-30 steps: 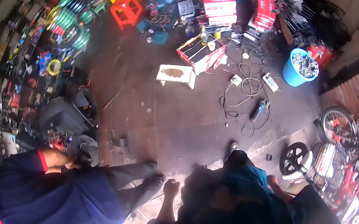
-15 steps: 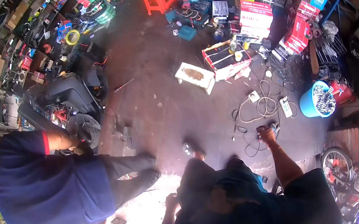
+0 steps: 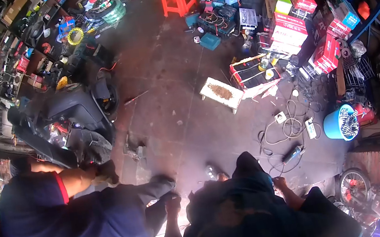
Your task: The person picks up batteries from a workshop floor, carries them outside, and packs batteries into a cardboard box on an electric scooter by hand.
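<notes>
My left hand (image 3: 173, 204) is curled beside my left knee, close to the trouser leg of the person on the left. Beside my right leg, my right hand (image 3: 279, 184) is curled closed. What either hand holds, if anything, is too small or hidden to make out. A dark corded power tool (image 3: 293, 154) lies on the floor beyond my right hand, apart from it. Its pale cable (image 3: 293, 126) loops around a white power strip (image 3: 310, 128).
A person in a dark blue shirt (image 3: 67, 224) bends at the left beside a dark scooter (image 3: 75, 107). Ahead is a low white bench (image 3: 221, 94) near a box of batteries (image 3: 248, 72). A blue bucket (image 3: 334, 125) and a wheel (image 3: 353, 185) are at the right.
My right hand has left the power tool on the floor and drawn back to my leg. My left hand has shifted slightly forward. The person at the left has moved, and my view has shifted.
</notes>
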A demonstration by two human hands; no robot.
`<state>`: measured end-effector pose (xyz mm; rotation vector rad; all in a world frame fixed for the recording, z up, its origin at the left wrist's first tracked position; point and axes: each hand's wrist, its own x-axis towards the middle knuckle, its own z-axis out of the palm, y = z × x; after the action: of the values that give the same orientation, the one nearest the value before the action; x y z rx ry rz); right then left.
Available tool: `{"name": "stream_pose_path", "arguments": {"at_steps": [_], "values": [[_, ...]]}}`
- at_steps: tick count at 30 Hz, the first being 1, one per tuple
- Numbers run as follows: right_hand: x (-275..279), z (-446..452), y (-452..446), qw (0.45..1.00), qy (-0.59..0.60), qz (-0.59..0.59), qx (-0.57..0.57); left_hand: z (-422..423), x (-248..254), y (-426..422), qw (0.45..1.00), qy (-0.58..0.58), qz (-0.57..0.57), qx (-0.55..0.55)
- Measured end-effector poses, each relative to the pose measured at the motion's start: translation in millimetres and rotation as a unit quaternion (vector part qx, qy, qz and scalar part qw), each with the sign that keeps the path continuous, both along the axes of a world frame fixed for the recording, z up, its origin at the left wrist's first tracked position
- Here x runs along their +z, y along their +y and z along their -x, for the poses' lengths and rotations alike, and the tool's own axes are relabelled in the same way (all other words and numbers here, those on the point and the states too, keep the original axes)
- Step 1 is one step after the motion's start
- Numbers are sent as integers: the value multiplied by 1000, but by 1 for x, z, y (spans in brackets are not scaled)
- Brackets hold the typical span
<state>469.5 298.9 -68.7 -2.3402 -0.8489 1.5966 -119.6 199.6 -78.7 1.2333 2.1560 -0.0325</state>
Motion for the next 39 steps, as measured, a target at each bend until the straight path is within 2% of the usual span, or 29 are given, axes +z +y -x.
{"name": "stream_pose_path", "arguments": {"at_steps": [1,2,4,7,10,12,13,15,16,18,19,21,24,28,30,32,33,36,37,38,39], "values": [[27,15,20,994,29,33,-102,6,-13,9,999,-8,-16,26],[30,24,33,994,30,34,-101,12,-25,20,998,-17,-33,52],[32,29,59,994,27,33,-100,-3,4,64,978,-129,-33,163],[29,43,117,992,61,28,-111,-6,15,118,995,-73,-64,12],[41,66,191,996,32,18,-77,-10,21,163,992,-67,-104,23],[32,74,247,1000,-2,8,-25,-23,60,204,972,-125,-172,95],[-34,57,259,998,-42,-48,19,-32,78,222,860,-342,-163,342],[-1,69,317,999,24,-21,-2,-20,63,225,911,-270,-210,231],[17,78,354,998,57,-15,-14,-16,51,231,921,-250,-194,228],[-52,59,404,995,68,-72,30,-7,29,245,939,-209,-160,220],[-35,63,425,993,71,-89,28,-8,25,241,949,-197,-122,215],[10,75,484,994,57,-95,24,-11,22,250,957,-179,-90,210],[41,94,540,991,62,-117,9,-8,15,265,969,-150,-92,176],[34,123,574,991,97,-93,4,12,-13,267,975,-97,-144,138],[23,150,579,994,98,-54,-3,23,-21,273,973,-73,-153,154],[-11,159,579,984,167,-54,-10,43,11,326,949,-137,-50,278],[-19,178,578,985,174,-13,-9,49,49,367,928,-158,2,338],[2,232,582,987,143,70,-21,113,40,421,957,-61,-19,282],[17,254,588,990,107,80,-32,139,31,430,954,-112,-86,263],[43,277,598,993,68,88,-44,157,43,451,944,-115,-80,298],[32,284,602,992,81,92,-43,174,66,478,932,-118,-75,333]]}}
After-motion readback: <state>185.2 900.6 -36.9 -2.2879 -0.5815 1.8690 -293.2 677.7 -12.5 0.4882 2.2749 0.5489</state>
